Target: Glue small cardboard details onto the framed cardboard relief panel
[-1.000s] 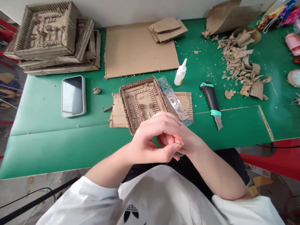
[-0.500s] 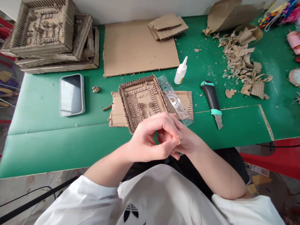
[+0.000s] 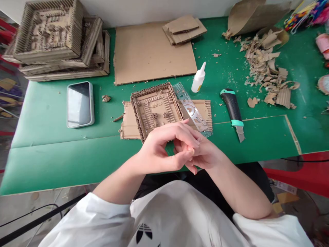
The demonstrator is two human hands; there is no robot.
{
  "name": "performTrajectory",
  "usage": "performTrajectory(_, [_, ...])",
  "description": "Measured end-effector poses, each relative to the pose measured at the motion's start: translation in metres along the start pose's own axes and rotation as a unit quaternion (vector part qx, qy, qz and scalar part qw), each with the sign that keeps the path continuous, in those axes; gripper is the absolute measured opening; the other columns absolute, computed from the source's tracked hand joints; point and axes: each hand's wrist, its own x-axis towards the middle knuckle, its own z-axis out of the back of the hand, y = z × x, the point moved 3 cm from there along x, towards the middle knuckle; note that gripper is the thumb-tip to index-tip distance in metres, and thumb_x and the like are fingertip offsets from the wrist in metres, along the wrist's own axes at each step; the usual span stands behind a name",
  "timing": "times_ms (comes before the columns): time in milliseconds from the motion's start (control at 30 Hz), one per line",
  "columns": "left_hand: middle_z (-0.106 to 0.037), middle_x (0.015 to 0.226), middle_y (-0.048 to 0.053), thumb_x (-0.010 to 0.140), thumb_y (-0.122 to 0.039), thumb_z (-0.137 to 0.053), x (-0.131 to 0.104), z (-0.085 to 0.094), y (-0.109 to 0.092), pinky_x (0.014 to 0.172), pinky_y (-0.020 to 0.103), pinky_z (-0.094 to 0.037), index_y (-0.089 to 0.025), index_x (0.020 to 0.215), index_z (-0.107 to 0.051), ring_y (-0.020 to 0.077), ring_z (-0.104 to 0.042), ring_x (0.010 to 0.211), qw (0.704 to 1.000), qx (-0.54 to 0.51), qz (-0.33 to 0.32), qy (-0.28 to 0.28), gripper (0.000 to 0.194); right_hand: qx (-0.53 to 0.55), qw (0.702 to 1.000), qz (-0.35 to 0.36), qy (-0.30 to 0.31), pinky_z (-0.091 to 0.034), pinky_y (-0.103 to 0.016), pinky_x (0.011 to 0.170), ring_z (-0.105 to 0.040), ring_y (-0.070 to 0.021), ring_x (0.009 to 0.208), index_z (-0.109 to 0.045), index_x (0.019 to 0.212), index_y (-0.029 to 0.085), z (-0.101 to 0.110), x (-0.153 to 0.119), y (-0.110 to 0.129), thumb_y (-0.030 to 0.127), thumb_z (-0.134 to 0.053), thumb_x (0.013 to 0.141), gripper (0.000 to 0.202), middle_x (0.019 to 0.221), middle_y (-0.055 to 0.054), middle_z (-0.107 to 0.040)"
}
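Observation:
My left hand [image 3: 167,147] and my right hand [image 3: 202,151] meet in front of my body, over the table's near edge. The left fingers arch over the right hand, and its thumb and fingertips press against the right fingers. Curled and partly covered, the right fingers hide whatever may be between them. Just beyond lies a shallow cardboard tray [image 3: 156,103] with corrugated walls and small cardboard pieces glued inside. It rests on a flat cardboard piece [image 3: 127,120], its near corner covered by my left hand. A clear ruler [image 3: 191,109] lies along the tray's right side.
A white glue bottle [image 3: 198,79] stands behind the ruler. A utility knife [image 3: 232,113] with its blade out lies to the right. Cardboard scraps [image 3: 264,61], a large cardboard sheet [image 3: 151,55], stacked cardboard trays [image 3: 48,55] and a phone [image 3: 80,104] surround the work area.
My hands stay together and have shifted slightly; the left thumb has slid a little to the left along the right fingers. The things on the table have not moved.

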Motion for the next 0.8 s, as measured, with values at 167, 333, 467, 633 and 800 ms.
performTrajectory(167, [-0.069,0.084,0.004,0.074,-0.011,-0.065,-0.001,0.002,0.003,0.096,0.041,-0.049,-0.019,0.086,-0.065,0.0186,-0.067,0.089,1.000,-0.018,0.018,0.009,0.014,0.018,1.000,-0.019,-0.014,-0.050,-0.013,0.034,-0.056,-0.0059,0.040,-0.060,0.071,0.012,-0.001,-0.001,0.002,0.023,-0.072,0.073,0.016,0.052,0.006,-0.057])
performTrajectory(333, [-0.068,0.084,0.004,0.077,-0.014,-0.064,-0.003,0.001,0.009,0.094,0.040,-0.050,-0.019,0.085,-0.064,0.0184,-0.065,0.091,0.997,-0.066,0.041,0.001,0.010,0.022,0.999,-0.018,-0.027,-0.052,-0.014,0.035,-0.053,-0.0052,0.041,-0.060,0.072,0.012,-0.002,-0.001,0.002,0.021,-0.071,0.074,0.015,0.052,0.006,-0.055])
performTrajectory(467, [-0.066,0.079,0.003,0.077,-0.014,-0.065,-0.002,-0.001,0.011,0.094,0.040,-0.050,-0.018,0.076,-0.061,0.0169,-0.065,0.088,0.992,-0.113,0.057,-0.010,0.005,0.028,0.999,-0.018,-0.033,-0.053,-0.014,0.036,-0.052,-0.0053,0.043,-0.057,0.072,0.014,-0.003,-0.001,0.002,0.018,-0.072,0.072,0.016,0.051,0.007,-0.053])
performTrajectory(633, [-0.064,0.079,0.002,0.074,-0.008,-0.066,0.000,-0.003,0.013,0.091,0.036,-0.051,-0.017,0.073,-0.059,0.0152,-0.064,0.088,0.983,-0.166,0.076,-0.002,0.011,0.053,0.998,-0.024,-0.033,-0.055,-0.017,0.039,-0.053,-0.0056,0.044,-0.056,0.073,0.013,-0.005,-0.001,0.002,0.014,-0.071,0.073,0.015,0.050,0.007,-0.053])
performTrajectory(800, [-0.063,0.078,0.002,0.075,-0.009,-0.067,-0.001,-0.002,0.013,0.087,0.036,-0.053,-0.017,0.074,-0.060,0.0160,-0.064,0.087,0.983,-0.169,0.066,0.013,0.011,0.066,0.996,-0.040,-0.040,-0.058,-0.020,0.042,-0.054,-0.0055,0.046,-0.056,0.073,0.013,-0.006,-0.003,0.002,0.014,-0.074,0.070,0.018,0.051,0.008,-0.053])
